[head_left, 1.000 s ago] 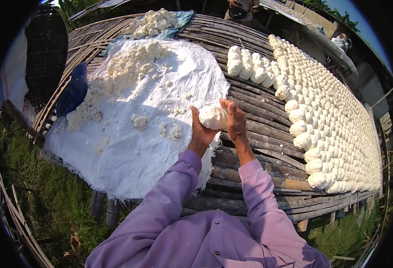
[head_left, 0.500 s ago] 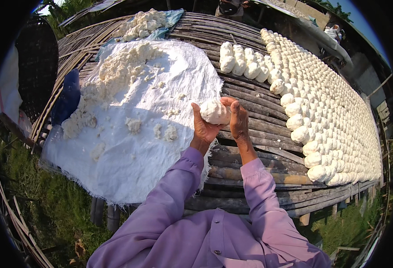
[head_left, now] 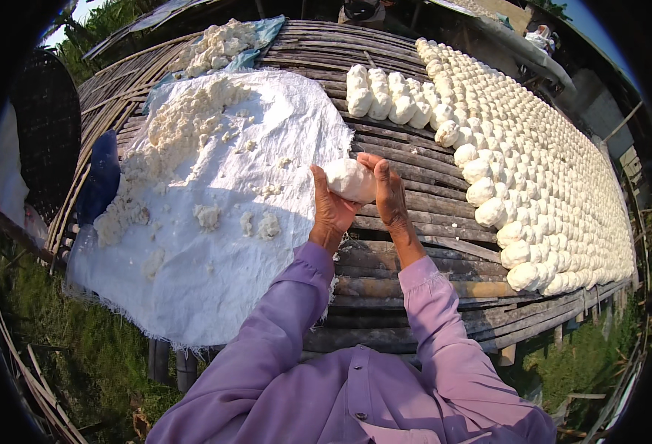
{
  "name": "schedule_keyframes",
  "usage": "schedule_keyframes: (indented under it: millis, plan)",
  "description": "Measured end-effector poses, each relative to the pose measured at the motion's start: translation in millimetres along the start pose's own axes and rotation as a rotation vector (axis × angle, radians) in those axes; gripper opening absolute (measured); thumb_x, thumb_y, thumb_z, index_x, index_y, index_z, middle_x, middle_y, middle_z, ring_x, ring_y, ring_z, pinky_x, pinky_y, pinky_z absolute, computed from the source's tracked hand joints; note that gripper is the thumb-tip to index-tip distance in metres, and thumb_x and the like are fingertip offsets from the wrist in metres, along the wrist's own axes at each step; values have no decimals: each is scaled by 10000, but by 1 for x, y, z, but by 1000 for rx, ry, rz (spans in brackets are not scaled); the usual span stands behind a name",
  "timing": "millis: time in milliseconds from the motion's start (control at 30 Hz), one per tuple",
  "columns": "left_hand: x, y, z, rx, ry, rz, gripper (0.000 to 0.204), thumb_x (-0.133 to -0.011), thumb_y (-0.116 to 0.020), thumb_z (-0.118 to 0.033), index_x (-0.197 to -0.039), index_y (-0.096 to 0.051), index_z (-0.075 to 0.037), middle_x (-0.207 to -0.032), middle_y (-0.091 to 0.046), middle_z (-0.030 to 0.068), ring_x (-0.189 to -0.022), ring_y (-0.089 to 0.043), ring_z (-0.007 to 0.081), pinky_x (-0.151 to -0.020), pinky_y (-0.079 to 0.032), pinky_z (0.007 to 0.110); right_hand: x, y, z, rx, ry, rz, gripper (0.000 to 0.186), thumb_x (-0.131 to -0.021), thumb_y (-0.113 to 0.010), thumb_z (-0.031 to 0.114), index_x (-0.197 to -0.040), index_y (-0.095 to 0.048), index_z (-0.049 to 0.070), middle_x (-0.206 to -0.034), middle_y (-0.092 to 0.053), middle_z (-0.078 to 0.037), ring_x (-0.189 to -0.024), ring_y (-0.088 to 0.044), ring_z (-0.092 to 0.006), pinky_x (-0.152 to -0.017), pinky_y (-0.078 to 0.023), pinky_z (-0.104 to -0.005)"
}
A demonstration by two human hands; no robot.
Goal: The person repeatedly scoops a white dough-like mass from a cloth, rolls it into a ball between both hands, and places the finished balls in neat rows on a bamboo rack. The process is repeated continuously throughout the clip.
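- Head view, looking down outdoors in sunlight: a raised counter (head_left: 407,164) of weathered bamboo poles, its edges bowed by the wide lens.
- The left hand (head_left: 331,213) and right hand (head_left: 389,198) together grasp one rounded white lump (head_left: 350,180), the left cupping it from the left and below, the right pressed to its right side. It is held above the counter, near the right edge of a white sheet (head_left: 192,288).
- That sheet, wrinkled and frayed, covers the counter's left part; a crumbly white mass (head_left: 185,122) is heaped along its far and left sides, with small clumps scattered nearer.
- Beyond it, another crumbly pile (head_left: 218,46) lies on a blue-green sheet (head_left: 269,33).
- On the right, many shaped lumps (head_left: 548,185) sit in tight rows, a shorter group reaching leftward at the far side.
- Around the counter: a dark blue object (head_left: 100,177) at the left, grass (head_left: 104,348) below, and a grey wall (head_left: 600,111) at upper right.
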State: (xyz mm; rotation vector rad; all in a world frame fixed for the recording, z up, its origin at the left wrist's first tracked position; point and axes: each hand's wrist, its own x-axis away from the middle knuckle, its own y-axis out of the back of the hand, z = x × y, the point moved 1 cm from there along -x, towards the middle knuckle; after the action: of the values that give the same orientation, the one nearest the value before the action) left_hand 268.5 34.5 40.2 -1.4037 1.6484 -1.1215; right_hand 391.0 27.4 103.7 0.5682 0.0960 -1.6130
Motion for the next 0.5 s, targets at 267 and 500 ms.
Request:
schedule_keyframes:
  millis: [267,500]
  plan:
    - [-18,-35,28,-163,61,314,1119,-772,-421,-931,-1459,-436,-48,-1400,-566,125,-1270,-548,289,-1084,-403,464,-41,31,-17,78,-119,-93,900,-1001,-177,723,-1156,-698,6,-1041,-737,-137,-985,-690,-227,-838,-537,-395]
    - [-46,-33,47,-135,32,-2,1079,-797,-389,-917,-1444,-449,-56,-1439,-521,105,-1330,-487,286,-1130,-358,488,-28,56,-23,16,-69,-71,877,-1009,-215,708,-1394,-547,-6,-1183,-680,-154,-1131,-620,-261,-977,-470,-382]
